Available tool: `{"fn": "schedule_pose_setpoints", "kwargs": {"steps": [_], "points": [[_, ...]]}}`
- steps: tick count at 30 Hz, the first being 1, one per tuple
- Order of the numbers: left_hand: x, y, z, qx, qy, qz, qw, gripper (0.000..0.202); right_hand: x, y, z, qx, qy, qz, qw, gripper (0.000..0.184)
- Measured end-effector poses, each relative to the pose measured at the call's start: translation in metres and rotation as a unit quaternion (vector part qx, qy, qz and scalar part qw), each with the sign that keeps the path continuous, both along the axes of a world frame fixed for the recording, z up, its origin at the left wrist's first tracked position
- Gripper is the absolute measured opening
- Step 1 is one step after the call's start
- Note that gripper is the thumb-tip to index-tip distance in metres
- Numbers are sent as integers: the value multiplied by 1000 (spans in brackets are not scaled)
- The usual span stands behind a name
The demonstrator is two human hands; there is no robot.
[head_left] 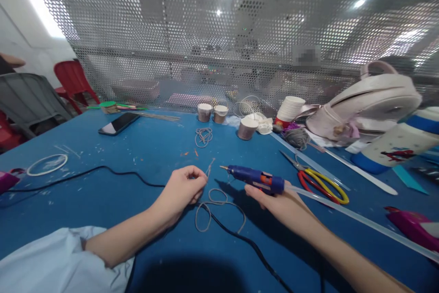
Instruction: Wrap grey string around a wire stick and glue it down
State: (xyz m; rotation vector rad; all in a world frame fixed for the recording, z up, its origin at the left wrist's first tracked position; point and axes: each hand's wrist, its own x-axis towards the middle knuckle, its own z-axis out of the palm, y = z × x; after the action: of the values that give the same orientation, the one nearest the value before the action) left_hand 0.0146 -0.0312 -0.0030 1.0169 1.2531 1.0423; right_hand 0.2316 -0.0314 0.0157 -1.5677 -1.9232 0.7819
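Note:
My right hand (pixel 274 199) is wrapped round a blue glue gun (pixel 252 177), its nozzle pointing left. A long clear glue stick (pixel 346 210) runs out of its back end. Left of the nozzle, my left hand (pixel 187 185) pinches a thin grey cord (pixel 239 210), whose end sticks up from the fingertips. The rest of this cord lies in loose loops on the blue table between my hands. The nozzle is close to the cord's end but apart from it. The glue gun's trigger and the fingers below it are mostly hidden.
Scissors (pixel 318 183) with red and yellow handles lie to the right, near a grey yarn ball (pixel 297 138). Small cups (pixel 247 128) and a coiled cord (pixel 203 136) are farther back. A phone (pixel 119 124) lies left. A black cable (pixel 120 173) crosses the table (pixel 85 210).

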Motion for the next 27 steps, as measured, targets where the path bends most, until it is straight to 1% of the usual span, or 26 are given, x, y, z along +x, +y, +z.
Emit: {"fn": "schedule_pose_setpoints", "kwargs": {"steps": [3, 5, 8, 10, 13, 18, 22, 24, 27], "points": [[-2, 3, -1, -9, -27, -1, 1000, 12, 2, 20, -16, 41, -32, -12, 999, 32], [-5, 4, -1, -8, -47, -3, 999, 15, 4, 33, -25, 53, -54, -9, 997, 32], [-8, 6, 2, 5, -84, -5, 996, 16, 8, 44, -31, 45, -71, 17, 996, 38], [-10, 7, 4, 8, -105, -3, 994, 13, 13, 44, -31, 36, -94, 7, 995, 43], [-12, 9, 3, 3, -126, 8, 992, 10, 19, 39, -29, 38, -109, 7, 993, 47], [-14, 13, -1, -3, -146, 16, 989, 5, 22, 28, -24, 37, -111, 29, 993, 43], [-13, 12, 0, -5, -140, 14, 990, 5, 26, 21, -23, 48, -153, 22, 987, 41], [-13, 11, 2, -7, -137, 15, 990, 5, 33, 14, -23, 70, -172, 7, 983, 40], [-13, 9, 4, -4, -143, 19, 990, 3, 42, -5, -18, 124, -201, -30, 971, 31]]}}
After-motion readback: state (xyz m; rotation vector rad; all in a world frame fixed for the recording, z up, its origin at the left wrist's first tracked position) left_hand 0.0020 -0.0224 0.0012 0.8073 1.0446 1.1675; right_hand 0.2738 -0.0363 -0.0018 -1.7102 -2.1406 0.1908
